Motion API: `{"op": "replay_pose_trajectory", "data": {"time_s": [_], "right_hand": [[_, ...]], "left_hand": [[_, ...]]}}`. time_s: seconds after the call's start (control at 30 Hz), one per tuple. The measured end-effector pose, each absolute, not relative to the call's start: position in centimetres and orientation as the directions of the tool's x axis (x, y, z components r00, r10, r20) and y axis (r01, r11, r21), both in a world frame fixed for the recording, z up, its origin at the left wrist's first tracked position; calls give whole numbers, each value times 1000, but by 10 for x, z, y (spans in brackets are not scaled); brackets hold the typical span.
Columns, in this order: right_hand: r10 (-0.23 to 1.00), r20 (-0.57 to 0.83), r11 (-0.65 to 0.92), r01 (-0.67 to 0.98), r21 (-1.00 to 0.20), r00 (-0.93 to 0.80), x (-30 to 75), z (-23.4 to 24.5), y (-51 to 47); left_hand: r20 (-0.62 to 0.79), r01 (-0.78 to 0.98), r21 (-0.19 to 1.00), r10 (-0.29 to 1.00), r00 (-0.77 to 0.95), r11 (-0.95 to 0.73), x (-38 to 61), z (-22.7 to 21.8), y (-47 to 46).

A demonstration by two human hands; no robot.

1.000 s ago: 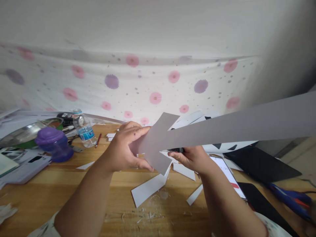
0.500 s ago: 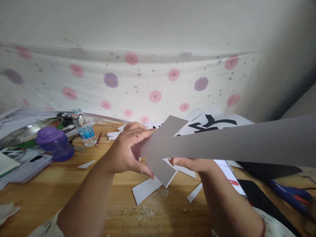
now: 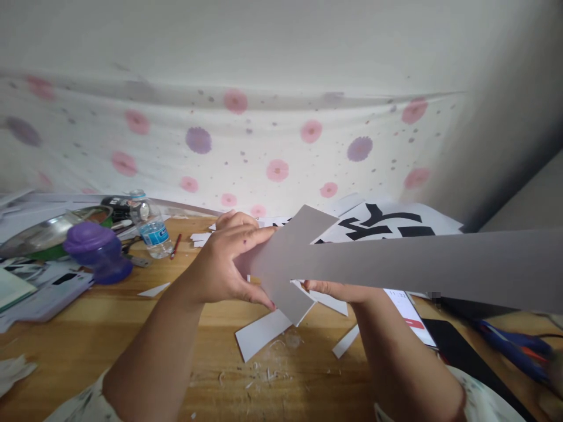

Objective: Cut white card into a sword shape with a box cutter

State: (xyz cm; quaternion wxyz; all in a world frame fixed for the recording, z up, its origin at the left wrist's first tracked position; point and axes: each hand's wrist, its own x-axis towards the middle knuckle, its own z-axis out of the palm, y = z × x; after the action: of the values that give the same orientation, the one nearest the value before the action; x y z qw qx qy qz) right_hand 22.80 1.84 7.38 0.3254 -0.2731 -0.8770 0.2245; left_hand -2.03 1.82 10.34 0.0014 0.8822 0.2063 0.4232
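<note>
Above the table I hold a pale grey cut-out board shape, with a long arm running to the right and two short slanted arms near its left end. My left hand is closed on that left end, thumb along the lower edge and fingers at the upper side. My right hand grips the lower edge by the inner corner; its thumb shows and its other fingers are hidden behind the board. Beneath lie a loose white strip and a smaller strip.
At left stand a purple-lidded cup, a water bottle and a metal pan lid. A red pen lies nearby. Black-printed paper is behind the board. A lit phone and blue-handled pliers lie at right.
The right end of the long board arm has dipped lower, showing more of the printed paper behind it. Both hands keep nearly the same grip and place.
</note>
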Motion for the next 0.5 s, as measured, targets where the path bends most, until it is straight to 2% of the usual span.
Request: {"op": "replay_pose_trajectory", "data": {"time_s": [0.13, 0.2, 0.33, 0.5], "right_hand": [[443, 665, 884, 171, -435, -601, 228, 80, 16], [373, 737, 924, 154, -350, -564, 227, 84, 13], [378, 792, 922, 268, -278, -480, 222, 85, 13], [284, 868, 917, 380, -122, -407, 215, 83, 15]], "left_hand": [[787, 414, 188, 389, 479, -891, -29, 100, 25], [812, 419, 194, 385, 439, -887, -34, 99, 28], [820, 410, 173, 361, 444, -896, -36, 97, 29], [821, 390, 166, 347, 454, -905, -30, 99, 26]]}}
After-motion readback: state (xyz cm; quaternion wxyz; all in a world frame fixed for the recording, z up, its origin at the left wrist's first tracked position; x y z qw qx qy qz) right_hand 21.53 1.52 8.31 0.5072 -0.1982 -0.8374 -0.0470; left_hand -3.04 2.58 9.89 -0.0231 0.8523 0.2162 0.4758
